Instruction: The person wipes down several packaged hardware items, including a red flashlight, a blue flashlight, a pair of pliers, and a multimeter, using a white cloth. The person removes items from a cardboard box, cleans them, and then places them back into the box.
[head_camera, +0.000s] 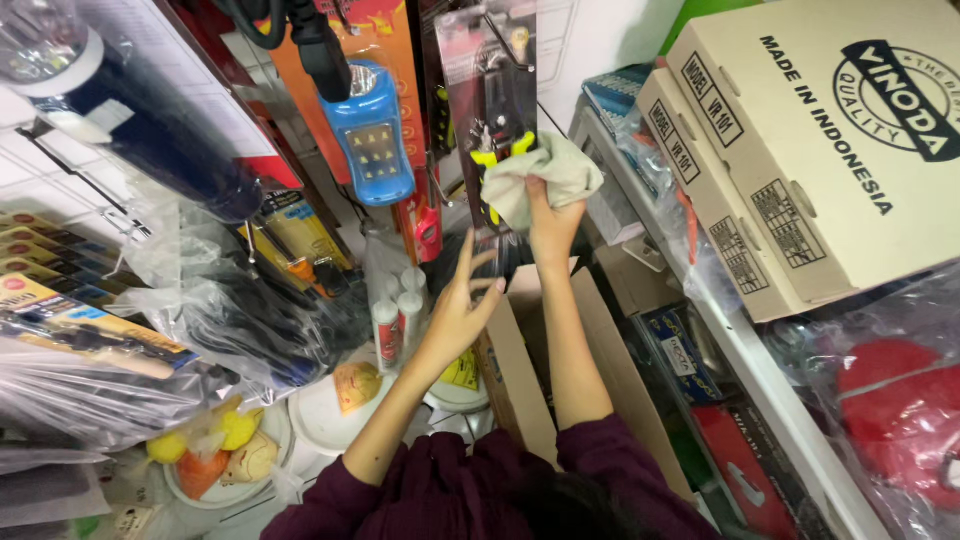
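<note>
The right hand (553, 222) pinches a pale cloth (540, 178) against the hanging tool pack (490, 110); the left hand (462, 305), fingers spread, hovers below. Pressing hard, I think, might knock the pack off its hook.

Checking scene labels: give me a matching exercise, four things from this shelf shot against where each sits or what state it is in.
Column 1
1. beige crumpled cloth
2. blue plastic hanging lantern
3. tan cardboard boxes
4. left hand

Column 2
a. stacked on the shelf at upper right
b. open, fingers spread, holding nothing
c. gripped by the right hand against a hanging blister-packed tool
d. hanging left of that blister pack

Pairs: 1-c, 2-d, 3-a, 4-b
</note>
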